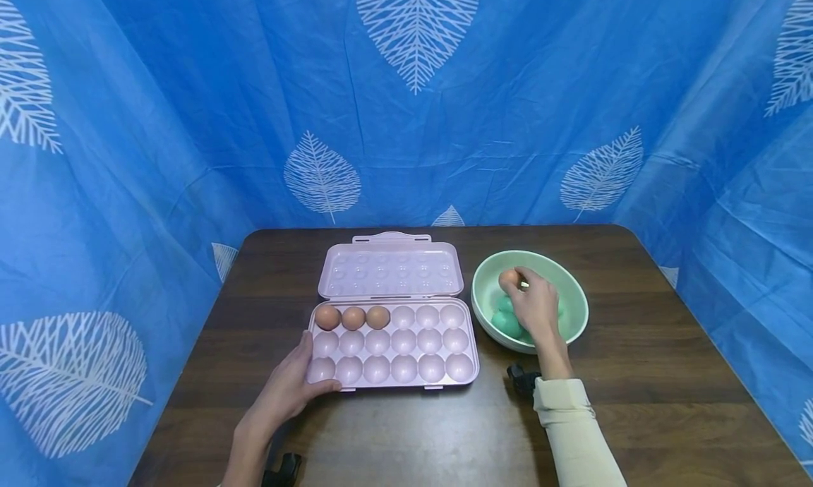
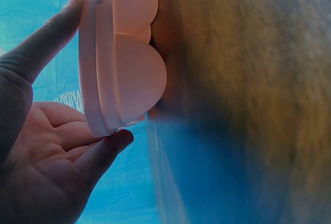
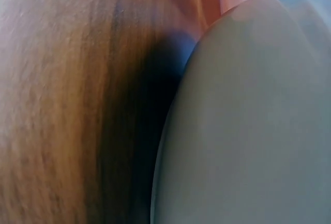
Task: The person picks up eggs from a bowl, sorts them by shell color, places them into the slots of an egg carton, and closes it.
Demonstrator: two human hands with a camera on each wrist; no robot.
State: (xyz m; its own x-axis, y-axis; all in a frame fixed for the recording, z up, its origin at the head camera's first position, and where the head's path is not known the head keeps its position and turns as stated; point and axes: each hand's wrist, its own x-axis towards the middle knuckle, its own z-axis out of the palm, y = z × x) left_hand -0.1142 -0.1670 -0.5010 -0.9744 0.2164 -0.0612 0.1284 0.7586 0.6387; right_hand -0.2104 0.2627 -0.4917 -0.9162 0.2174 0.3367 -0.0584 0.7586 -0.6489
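Over the pale green bowl [image 1: 574,317] at the right, my right hand [image 1: 538,305] pinches a brown egg [image 1: 509,280] between thumb and fingers. Rounded green things [image 1: 507,324] lie inside the bowl, partly hidden under the hand. My left hand [image 1: 288,381] grips the near left corner of a pink egg tray [image 1: 406,386], thumb on its front edge and fingers along its left side. The left wrist view shows the thumb and fingers at the tray's rim [image 2: 89,69]. Three brown eggs [image 1: 353,318] sit in the far row's left cups; the tray's other cups hold nothing.
The tray's translucent lid [image 1: 390,269] lies folded back behind it. All stands on a dark wooden table [image 1: 406,430]. A blue curtain [image 1: 444,155] with white leaf prints hangs around the back and sides. Black wrist devices [image 1: 522,378] show beside both wrists.
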